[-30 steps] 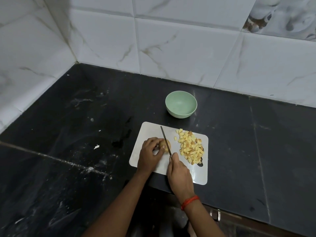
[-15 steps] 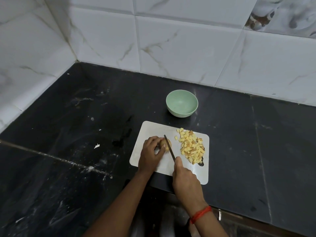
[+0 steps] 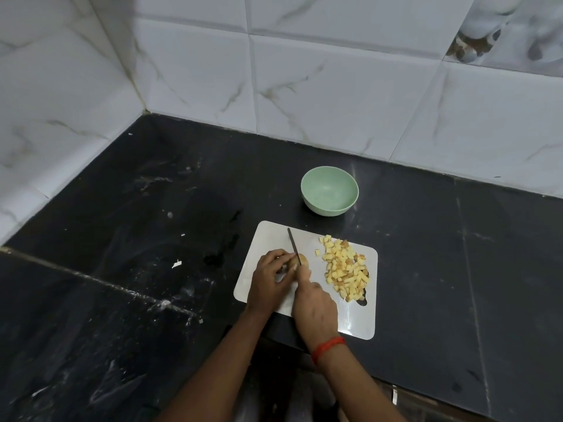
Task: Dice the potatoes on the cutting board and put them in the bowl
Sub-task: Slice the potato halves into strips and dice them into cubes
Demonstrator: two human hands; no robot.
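Pinning potato piece point(image 3: 301, 260) on cutting board point(image 3: 268, 236) with curled left grip point(image 3: 271, 278), clenching knife point(image 3: 293, 242) in right grip point(image 3: 315, 306), blade across potato. Showing diced cubes point(image 3: 345, 268) heaped on board's right side, green bowl point(image 3: 329, 190) just beyond on desk point(image 3: 152, 239).

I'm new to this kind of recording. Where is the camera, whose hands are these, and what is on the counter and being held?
There is no machine here. A person works with bare hands, and one wide-angle camera worn on their head looks down at them. The left hand steadies a potato on the white cutting board. The right hand grips a knife with its blade across that potato. A pile of diced potato lies on the board's right side. Behind the board, a green bowl with nothing in it stands on the dark counter.
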